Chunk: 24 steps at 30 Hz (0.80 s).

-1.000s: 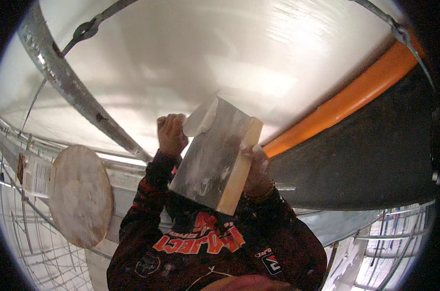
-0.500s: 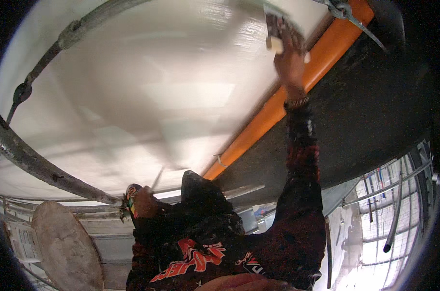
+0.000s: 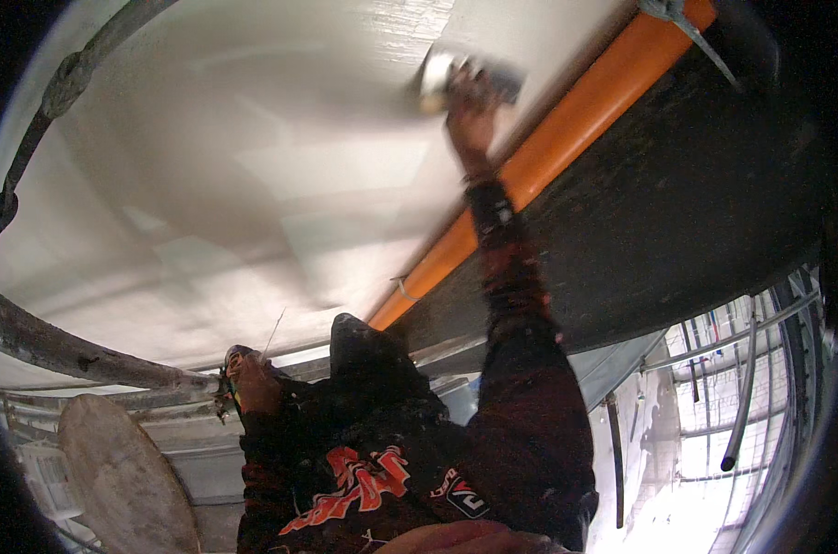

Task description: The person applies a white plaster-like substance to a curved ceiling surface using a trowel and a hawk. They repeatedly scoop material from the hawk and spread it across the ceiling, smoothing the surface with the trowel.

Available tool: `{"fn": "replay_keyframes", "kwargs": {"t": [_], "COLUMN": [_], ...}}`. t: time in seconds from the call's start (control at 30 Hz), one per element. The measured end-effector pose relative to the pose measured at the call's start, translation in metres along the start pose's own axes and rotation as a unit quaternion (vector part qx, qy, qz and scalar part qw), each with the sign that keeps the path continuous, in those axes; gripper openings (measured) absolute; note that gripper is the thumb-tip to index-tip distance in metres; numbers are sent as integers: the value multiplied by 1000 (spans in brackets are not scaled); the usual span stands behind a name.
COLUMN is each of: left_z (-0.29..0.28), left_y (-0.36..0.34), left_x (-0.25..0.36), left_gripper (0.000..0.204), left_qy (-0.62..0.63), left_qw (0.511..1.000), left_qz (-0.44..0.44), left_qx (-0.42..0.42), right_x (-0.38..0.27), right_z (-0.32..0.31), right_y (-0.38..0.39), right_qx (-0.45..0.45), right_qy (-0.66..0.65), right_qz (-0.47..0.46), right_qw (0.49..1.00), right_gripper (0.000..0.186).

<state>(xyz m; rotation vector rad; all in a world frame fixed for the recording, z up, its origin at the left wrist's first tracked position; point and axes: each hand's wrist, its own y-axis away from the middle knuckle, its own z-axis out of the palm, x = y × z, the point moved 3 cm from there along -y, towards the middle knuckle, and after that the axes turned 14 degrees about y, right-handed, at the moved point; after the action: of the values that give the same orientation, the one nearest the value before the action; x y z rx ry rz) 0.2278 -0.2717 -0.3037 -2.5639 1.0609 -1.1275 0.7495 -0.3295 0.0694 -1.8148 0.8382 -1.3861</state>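
Scraper (image 3: pixel 504 83): shifted away from orange pipe (image 3: pixel 585 118); now held at white surface (image 3: pixel 281 138).
Right hand (image 3: pixel 472 115): fingers clamped on scraper.
Left hand (image 3: pixel 257 383): grip cannot be told.
Scraper feel: likely light, stiff; best gripped by back edge.

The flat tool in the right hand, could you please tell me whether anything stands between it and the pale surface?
Nothing visible stands between the flat tool and the pale surface, though blur hides whether they touch. The orange tube lies to the right, not between them.
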Motion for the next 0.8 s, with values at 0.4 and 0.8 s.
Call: {"fn": "replay_keyframes", "kwargs": {"t": [0.4,0.8], "left_z": [-39,-2], "left_y": [-41,1], "left_x": [57,-10], "left_gripper": [25,33], "left_qy": [-14,-58], "left_qw": [982,996], "left_qz": [-108,73], "left_qx": [-157,-16], "right_x": [103,96], "right_z": [-41,-35], "right_y": [-71,-155], "right_qx": [148,187], "right_qy": [-163,-102], "right_qz": [32,23], "right_qw": [975,977], "right_gripper": [63,49]}}
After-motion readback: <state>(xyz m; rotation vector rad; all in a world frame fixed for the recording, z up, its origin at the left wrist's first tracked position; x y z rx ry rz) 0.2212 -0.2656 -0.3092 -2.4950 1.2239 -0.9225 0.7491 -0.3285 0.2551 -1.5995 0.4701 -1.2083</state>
